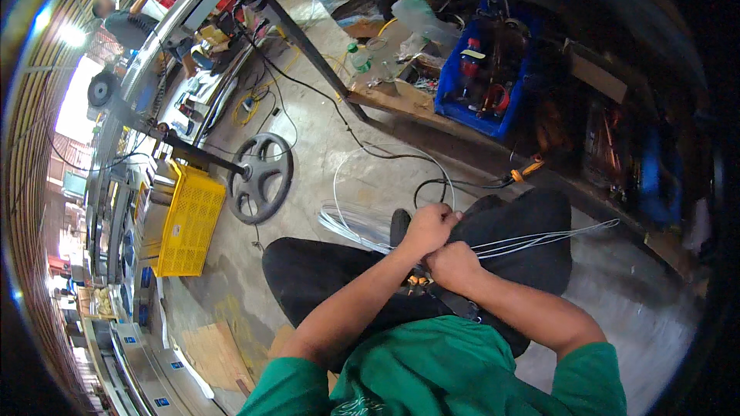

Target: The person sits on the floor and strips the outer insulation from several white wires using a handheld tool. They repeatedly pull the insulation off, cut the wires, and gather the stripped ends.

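Both of my hands are closed close together above my lap, on a bundle of thin pale wire. My left hand (428,229) is upper, its fingers pinched where one strand curves up into a wide loop. Just below it, my right hand (455,266) is in a fist around the bundle. Long folded strands of the wire (539,240) stick out to the right over my thigh, and more strands fan out to the left past my knee. An orange and black object (417,281) shows below my hands, its kind partly hidden.
A low bench on the right holds a blue bin (487,69) of metal parts and a green-tinted bottle (358,58). A black cable with an orange connector (527,170) lies ahead. To the left are a grey handwheel (260,177) and a yellow crate (189,223). Another person (127,27) stands far left.
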Demonstrator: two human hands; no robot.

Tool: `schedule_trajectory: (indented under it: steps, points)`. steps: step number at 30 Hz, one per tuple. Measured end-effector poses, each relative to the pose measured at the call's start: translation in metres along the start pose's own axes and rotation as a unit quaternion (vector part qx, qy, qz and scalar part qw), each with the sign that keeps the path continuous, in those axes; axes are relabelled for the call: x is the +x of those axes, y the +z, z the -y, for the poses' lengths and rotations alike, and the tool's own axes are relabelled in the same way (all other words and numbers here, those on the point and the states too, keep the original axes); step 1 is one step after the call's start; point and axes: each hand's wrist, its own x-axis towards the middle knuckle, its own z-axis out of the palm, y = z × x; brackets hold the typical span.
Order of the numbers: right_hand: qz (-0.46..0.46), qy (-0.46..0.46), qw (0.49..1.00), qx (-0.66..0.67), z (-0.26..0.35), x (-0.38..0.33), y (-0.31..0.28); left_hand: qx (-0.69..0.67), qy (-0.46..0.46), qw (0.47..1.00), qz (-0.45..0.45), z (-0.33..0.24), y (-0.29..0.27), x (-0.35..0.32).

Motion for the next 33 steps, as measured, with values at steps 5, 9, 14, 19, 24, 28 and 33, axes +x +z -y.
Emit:
schedule_trajectory:
  steps: [5, 9, 14, 19, 24, 28, 33]
  points:
    - [-0.027, 0.001, 1.000, 0.014, 0.000, 0.003, 0.005, -0.120, -0.025, 0.973, 0.194, 0.024, -0.023, -0.004]
    - [0.021, -0.016, 1.000, 0.002, 0.004, 0.001, -0.003, -0.059, 0.013, 0.956, 0.287, 0.048, -0.056, -0.013]
    - [0.064, -0.023, 0.998, 0.005, 0.013, -0.002, 0.009, -0.049, -0.066, 0.945, 0.318, 0.052, -0.061, -0.033]
    - [0.029, -0.031, 0.999, 0.032, 0.019, -0.002, 0.001, 0.016, -0.038, 0.941, 0.335, 0.080, -0.068, -0.041]
    - [0.049, -0.012, 0.997, 0.059, 0.016, -0.005, 0.004, -0.129, -0.138, 0.929, 0.319, 0.066, -0.073, -0.044]
    - [0.148, -0.012, 0.989, -0.009, 0.013, -0.001, 0.004, -0.305, -0.132, 0.919, 0.212, 0.037, -0.030, -0.041]
    - [-0.058, -0.056, 0.993, 0.086, 0.002, -0.007, 0.060, -0.511, -0.148, 0.842, 0.091, -0.062, 0.008, -0.009]
